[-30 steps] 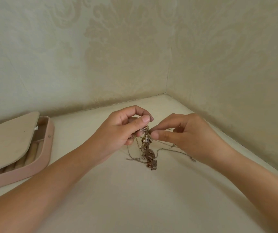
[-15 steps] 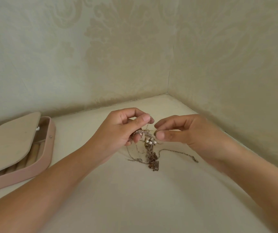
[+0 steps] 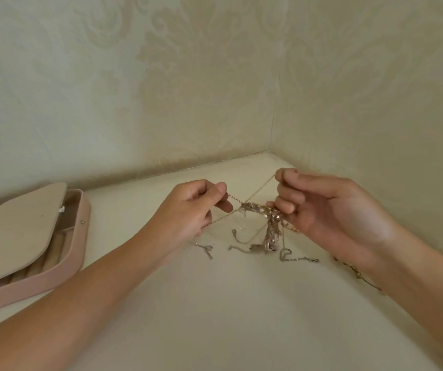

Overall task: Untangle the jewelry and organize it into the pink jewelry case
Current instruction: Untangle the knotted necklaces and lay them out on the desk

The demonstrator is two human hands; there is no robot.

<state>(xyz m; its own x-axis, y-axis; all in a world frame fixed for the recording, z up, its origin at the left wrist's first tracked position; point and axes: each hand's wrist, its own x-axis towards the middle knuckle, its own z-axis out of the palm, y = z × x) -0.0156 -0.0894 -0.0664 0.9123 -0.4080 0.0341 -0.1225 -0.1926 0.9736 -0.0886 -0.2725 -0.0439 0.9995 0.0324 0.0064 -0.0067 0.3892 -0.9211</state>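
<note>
A tangle of jewelry (image 3: 264, 214) is held just above the surface between the two hands. It is made of thin metal chains in gold and silver tones, bunched into a knot with small glinting links, and a flat ribbon-like band hangs from it. Several loose ends trail onto the surface below, curled and kinked, and one is finished with a small clasp (image 3: 207, 249).

A short linked chain (image 3: 233, 198) is pinched between the thumb and forefinger of the left hand (image 3: 188, 210), whose other fingers are curled under. A fine gold chain (image 3: 262, 187) is pinched at the raised fingertips of the right hand (image 3: 330, 210). It is drawn taut on a slant, crosses the short chain, and passes out of sight behind the left hand. The lower fingers of the right hand are curled against the knot. What appears to be a beaded strand (image 3: 357, 274) lies beside the right wrist, though it is partly hidden.

The pink jewelry case (image 3: 62, 266) is seen at the left, well apart from the tangle. Its corners are rounded and its smooth pink wall is set with a small metal stud (image 3: 82, 222). A beige flap (image 3: 14, 226) is tilted over it, and cream padded rolls (image 3: 54, 243) are visible underneath.

Everything rests on a matte cream tabletop (image 3: 215, 317) fitted into a corner. Both walls are covered with pale wallpaper (image 3: 161, 76) bearing a faint, raised damask scroll pattern.
</note>
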